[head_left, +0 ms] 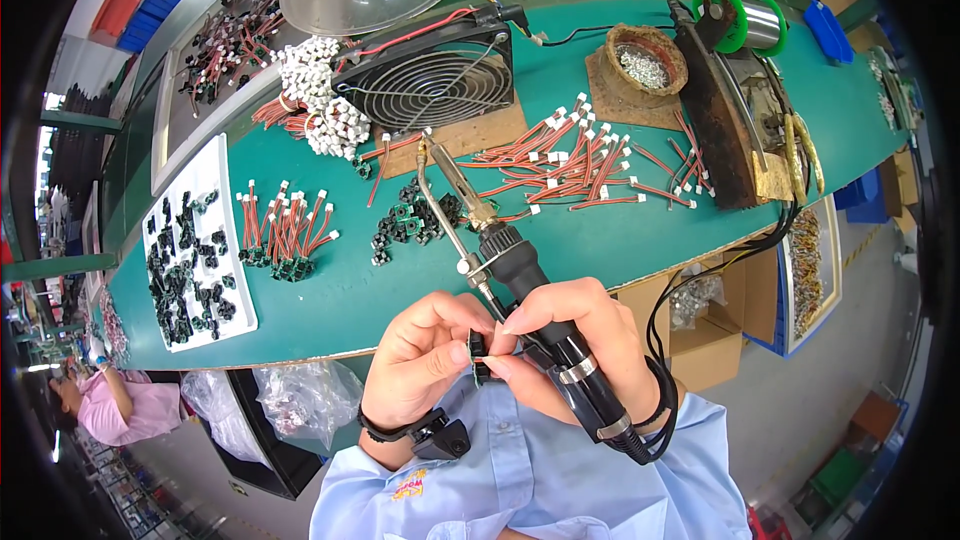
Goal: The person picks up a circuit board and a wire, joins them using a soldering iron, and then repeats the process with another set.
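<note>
My right hand (600, 330) is wrapped round a black-handled soldering iron (516, 262). The iron has a thin metal feed tube clamped beside it, and its tip points away over the bench. In front of my shirt, my left hand (412, 352) pinches a small black electronic part (478, 344) between thumb and fingers. The right thumb and fingertips also meet at this part, which is largely covered by fingers. Just beyond the hands lies a pile of small black-and-green parts (408, 222). Red-and-black wire leads (575, 160) with white connectors are spread farther off.
A white tray (240, 280) of black parts lies left, beside wired parts (290, 230). At the back are a black fan (435, 85), white connector bundles (325, 90), a round pot (655, 52) and a solder reel (755, 22). Black cables (655, 325) hang right. Another person (120, 405) is far left.
</note>
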The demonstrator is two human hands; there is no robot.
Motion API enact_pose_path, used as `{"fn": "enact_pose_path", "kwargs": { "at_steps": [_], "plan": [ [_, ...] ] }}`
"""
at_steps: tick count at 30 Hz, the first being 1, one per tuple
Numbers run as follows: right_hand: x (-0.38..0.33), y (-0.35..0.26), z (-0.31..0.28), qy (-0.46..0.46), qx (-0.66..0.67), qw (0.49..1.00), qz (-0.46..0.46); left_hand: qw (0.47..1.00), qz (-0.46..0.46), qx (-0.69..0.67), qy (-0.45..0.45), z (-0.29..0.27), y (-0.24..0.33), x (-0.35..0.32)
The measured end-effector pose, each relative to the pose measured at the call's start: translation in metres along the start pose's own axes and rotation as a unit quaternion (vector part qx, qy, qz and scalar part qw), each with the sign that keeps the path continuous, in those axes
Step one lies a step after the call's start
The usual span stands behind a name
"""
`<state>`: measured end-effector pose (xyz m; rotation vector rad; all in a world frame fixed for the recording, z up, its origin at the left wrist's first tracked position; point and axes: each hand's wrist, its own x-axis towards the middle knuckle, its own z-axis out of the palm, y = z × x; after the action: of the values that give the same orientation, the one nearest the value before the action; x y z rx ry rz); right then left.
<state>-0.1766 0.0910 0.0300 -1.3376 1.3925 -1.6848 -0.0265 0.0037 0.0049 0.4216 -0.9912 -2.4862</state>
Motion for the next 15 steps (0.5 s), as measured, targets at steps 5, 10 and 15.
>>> {"fn": "enact_pose_path", "kwargs": {
  "at_steps": [5,10,15],
  "plan": [
    [0.001,0.0,-0.0017,-0.006,-0.015,1.0,-0.018,1.0,0.005,-0.01,-0.004,0.0021,-0.0008,0.0012],
    [0.0017,-0.0018,-0.0029,-0.008,-0.021,0.999,-0.022,1.0,0.008,-0.011,-0.006,0.0013,-0.0002,0.0004],
    [0.0005,-0.0013,-0.0021,0.005,-0.007,1.0,-0.011,1.0,0.005,-0.017,-0.02,0.0013,0.0004,0.001]
  ]
}}
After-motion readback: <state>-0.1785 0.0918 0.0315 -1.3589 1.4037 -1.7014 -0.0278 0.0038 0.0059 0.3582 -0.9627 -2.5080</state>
